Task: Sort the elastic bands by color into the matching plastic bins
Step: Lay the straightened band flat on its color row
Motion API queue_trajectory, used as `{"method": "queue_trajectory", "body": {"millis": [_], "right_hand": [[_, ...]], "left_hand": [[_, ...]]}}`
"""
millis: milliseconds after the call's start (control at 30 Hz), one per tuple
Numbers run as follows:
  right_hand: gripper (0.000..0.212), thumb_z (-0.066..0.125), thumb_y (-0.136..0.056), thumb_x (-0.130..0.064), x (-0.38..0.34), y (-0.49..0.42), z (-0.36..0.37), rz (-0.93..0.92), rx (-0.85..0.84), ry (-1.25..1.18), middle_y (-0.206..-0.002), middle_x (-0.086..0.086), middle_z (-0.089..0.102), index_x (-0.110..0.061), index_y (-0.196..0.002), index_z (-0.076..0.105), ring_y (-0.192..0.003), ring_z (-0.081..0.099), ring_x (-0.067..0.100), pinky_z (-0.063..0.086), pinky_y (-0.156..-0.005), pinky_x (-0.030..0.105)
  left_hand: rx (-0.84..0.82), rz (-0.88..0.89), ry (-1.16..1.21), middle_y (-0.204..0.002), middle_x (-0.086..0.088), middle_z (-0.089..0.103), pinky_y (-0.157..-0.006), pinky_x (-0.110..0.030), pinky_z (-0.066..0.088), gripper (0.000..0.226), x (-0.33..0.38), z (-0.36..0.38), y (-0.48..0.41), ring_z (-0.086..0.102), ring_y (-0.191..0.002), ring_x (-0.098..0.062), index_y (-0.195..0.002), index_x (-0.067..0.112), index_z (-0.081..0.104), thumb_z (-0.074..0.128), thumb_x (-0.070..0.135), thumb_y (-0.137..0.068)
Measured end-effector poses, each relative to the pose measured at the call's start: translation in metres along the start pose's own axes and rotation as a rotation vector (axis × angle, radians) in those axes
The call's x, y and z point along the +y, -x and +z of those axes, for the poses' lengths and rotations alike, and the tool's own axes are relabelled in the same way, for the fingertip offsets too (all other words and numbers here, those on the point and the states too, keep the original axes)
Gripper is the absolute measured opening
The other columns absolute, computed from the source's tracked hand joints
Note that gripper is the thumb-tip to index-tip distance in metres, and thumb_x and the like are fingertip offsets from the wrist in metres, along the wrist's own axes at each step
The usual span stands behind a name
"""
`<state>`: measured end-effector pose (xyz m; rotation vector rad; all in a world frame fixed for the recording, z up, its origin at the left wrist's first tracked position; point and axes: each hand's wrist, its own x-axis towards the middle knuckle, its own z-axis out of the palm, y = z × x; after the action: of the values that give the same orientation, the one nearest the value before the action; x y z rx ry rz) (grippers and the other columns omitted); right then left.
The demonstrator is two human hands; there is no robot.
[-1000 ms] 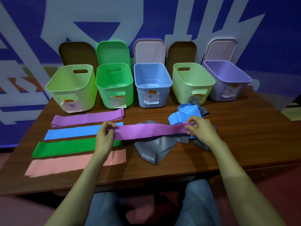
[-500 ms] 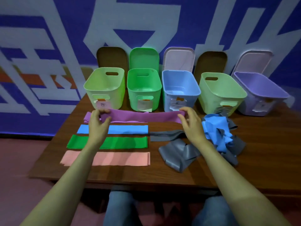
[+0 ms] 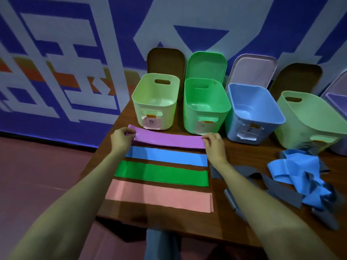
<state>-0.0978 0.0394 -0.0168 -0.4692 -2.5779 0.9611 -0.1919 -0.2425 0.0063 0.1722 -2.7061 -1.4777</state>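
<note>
Both hands' fingers (image 3: 131, 131) pinch the purple band (image 3: 169, 139) by its ends below bins with unreadable labels (image 3: 152, 122)

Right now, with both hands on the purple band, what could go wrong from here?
1. The purple band sits over another purple layer; lifting or sliding it might drag that one askew.
2. The left hand is near the table edge, so a band end could slip off.
3. The blue bands and grey bands are tangled together; pulling one may drag the other colour along.
</note>
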Motion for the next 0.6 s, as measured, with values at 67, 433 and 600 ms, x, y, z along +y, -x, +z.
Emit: {"method": "queue_trajectory", "body": {"millis": [67, 433, 600], "right_hand": [[0.020, 0.049, -0.093, -0.005, -0.002, -0.004, 0.008, 0.015, -0.005, 0.039, -0.113, 0.015, 0.052, -0.002, -0.106, 0.064, -0.098, 0.053, 0.025, 0.034, -0.083, 0.018], [0.025, 0.048, -0.094, -0.013, 0.001, -0.008, 0.024, 0.007, -0.012, 0.297, -0.110, 0.012, 0.052, -0.009, -0.111, 0.066, -0.105, 0.046, 0.029, 0.041, -0.086, 0.037], [0.025, 0.048, -0.095, -0.024, -0.008, -0.004, 0.011, 0.041, -0.037, 0.397, -0.118, 0.009, 0.044, -0.017, -0.112, 0.065, -0.113, 0.037, 0.027, 0.035, -0.093, 0.036]], "left_hand": [[0.009, 0.009, -0.039, -0.110, -0.017, 0.066, -0.089, -0.031, 0.046, 0.017, -0.005, 0.006, -0.008, 0.060, -0.096, -0.025, -0.104, 0.005, 0.070, 0.061, 0.008, -0.090], [-0.009, 0.089, -0.424, -0.122, -0.021, 0.053, -0.095, -0.044, 0.038, 0.033, -0.019, 0.028, -0.023, 0.044, -0.112, -0.040, -0.115, 0.005, 0.065, 0.041, 0.000, -0.093], [0.012, 0.016, -0.616, -0.131, -0.020, 0.034, -0.103, -0.044, 0.028, 0.030, -0.002, 0.029, -0.007, 0.030, -0.122, -0.039, -0.115, 0.004, 0.063, 0.043, 0.011, -0.094]]}}
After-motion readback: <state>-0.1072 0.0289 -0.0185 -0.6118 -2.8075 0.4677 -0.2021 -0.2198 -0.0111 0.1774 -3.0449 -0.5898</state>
